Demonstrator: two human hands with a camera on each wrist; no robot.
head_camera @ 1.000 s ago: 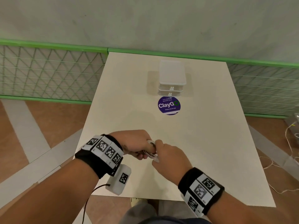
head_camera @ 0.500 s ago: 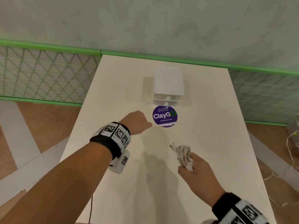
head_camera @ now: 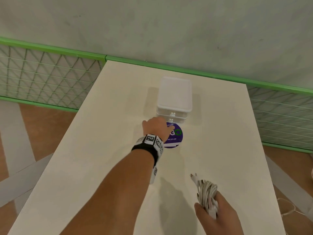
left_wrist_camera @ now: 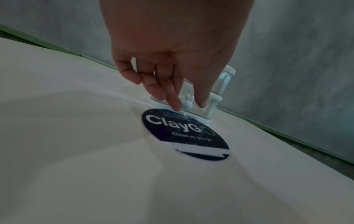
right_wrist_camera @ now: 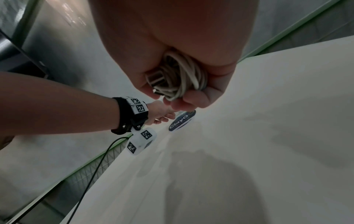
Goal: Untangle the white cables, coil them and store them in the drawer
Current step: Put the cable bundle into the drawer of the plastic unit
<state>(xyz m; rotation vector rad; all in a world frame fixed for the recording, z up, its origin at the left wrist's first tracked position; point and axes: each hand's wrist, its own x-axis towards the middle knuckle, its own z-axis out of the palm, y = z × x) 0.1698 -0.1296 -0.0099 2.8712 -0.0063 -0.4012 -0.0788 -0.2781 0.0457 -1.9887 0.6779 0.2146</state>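
A small white drawer unit [head_camera: 174,97] stands at the far middle of the table [head_camera: 101,150], both drawers shut. My left hand [head_camera: 155,126] reaches to its front. In the left wrist view the hand [left_wrist_camera: 188,106] has index finger [left_wrist_camera: 177,104] and thumb on either side of the lower drawer's knob [left_wrist_camera: 187,104], with a small gap to each. The other fingers curl loosely. My right hand [head_camera: 218,214] grips a coiled bundle of white cables [head_camera: 207,195] over the near right of the table, one plug sticking out forward. The right wrist view shows the coil [right_wrist_camera: 178,80] wrapped by my fingers.
A round purple ClayGo sticker [head_camera: 175,136] lies flat just in front of the drawer unit, partly under my left hand. A green-railed mesh fence and a wall run behind the table. Thin loose cables [head_camera: 288,209] lie on the floor at the right.
My left hand let go of the bundle and moved forward to the drawer front. The right hand kept the coiled cables and drew back to the near right.
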